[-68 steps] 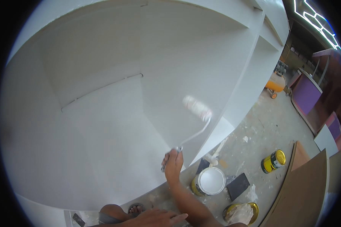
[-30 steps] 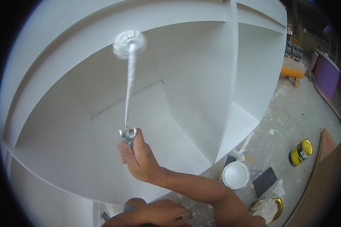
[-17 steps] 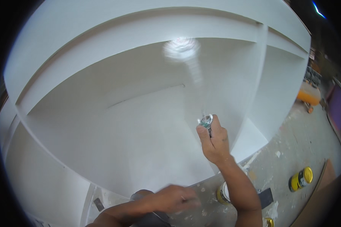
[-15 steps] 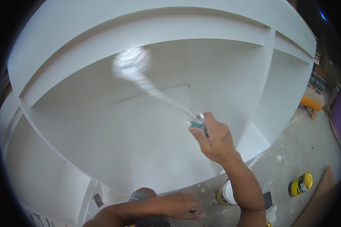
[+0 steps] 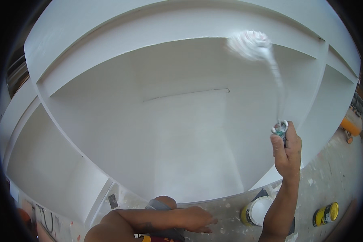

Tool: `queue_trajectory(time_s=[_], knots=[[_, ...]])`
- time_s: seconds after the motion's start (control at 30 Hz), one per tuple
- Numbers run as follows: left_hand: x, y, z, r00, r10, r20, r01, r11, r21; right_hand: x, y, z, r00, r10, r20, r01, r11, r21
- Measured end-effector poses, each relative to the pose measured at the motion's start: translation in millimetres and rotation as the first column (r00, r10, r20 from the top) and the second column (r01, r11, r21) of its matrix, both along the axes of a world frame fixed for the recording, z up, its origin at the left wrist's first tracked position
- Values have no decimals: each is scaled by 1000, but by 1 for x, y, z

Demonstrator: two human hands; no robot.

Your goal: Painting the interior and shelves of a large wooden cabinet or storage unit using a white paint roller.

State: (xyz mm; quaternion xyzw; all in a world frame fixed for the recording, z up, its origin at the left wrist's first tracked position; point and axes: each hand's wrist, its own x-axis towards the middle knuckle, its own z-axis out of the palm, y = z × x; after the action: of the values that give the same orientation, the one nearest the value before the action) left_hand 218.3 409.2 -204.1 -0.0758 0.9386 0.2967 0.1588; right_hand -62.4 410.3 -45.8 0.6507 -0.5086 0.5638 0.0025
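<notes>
My right hand (image 5: 287, 151) is wrapped round the handle of a paint roller (image 5: 275, 74), whose thin arm runs up from the fist. Motion smears its white, paint-covered head (image 5: 250, 45), which lies against the lower edge of the front rail (image 5: 181, 26) of a large white cabinet. Along that edge, left of the roller head, a line of wet white paint shows. My left hand (image 5: 197, 220) hangs loose past my bent knee, its fingers a little apart and nothing in them.
Below my right forearm stands an uncovered bucket of white paint (image 5: 246, 215). A yellow-and-black can (image 5: 326, 213) is on the paint-spotted floor farther right. An orange wheeled tank (image 5: 350, 126) sits beyond the cabinet. Dividers split the cabinet into side compartments (image 5: 48, 161).
My right hand has carried the roller to the right along the rail. The view has shifted too. My left hand stays by the knee, its fingers looser.
</notes>
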Motion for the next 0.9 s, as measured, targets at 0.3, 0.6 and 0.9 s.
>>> queue_trajectory(time_s=[0.3,0.6,0.9], knots=[[-8,-3,-19,999,-6,-37,4,999,-45,128,-57,77,854,130,-504,-192,979,-72],[9,1,-14,999,-16,-30,15,998,-59,18,-9,33,977,25,-212,-33,999,-38],[15,-8,-37,984,0,-181,-10,999,-52,208,-59,91,788,211,-579,-354,924,-145]])
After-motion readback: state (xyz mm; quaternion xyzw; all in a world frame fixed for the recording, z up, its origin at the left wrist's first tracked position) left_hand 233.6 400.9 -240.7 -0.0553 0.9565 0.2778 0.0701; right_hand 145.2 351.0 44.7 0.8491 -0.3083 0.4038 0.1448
